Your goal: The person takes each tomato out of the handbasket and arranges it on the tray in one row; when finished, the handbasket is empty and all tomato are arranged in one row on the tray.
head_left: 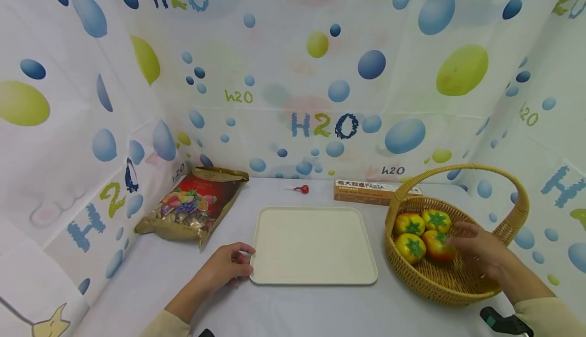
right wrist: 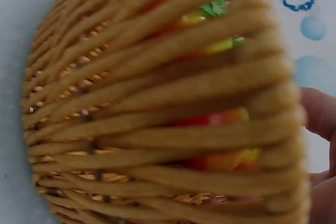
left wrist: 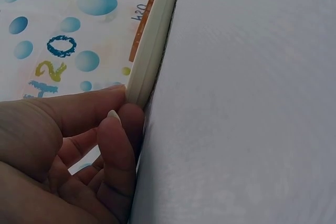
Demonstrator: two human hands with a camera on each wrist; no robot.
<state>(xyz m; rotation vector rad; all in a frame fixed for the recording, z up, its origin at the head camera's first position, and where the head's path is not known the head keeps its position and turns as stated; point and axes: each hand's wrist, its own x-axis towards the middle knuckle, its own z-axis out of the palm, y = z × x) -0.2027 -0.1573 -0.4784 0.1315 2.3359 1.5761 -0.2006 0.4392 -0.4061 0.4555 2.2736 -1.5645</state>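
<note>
My left hand grips the left edge of a cream rectangular tray. In the left wrist view its fingertips meet at the tray's rim. My right hand reaches into a round wicker basket with a tall handle, its fingers apart. Inside the basket sit several glossy yellow-and-red persimmon-like fruits with green leafy tops. The fingertips overlap the right side of the reddest fruit. In the right wrist view the basket wall hides most of the fruits, and fingers show past the rim.
A gold-and-red bag with fruit pictures lies at the back left. A small red-headed object rests behind the tray. The long pasta box lies behind it to the right, partly behind the basket handle. Patterned cloth walls enclose the white table.
</note>
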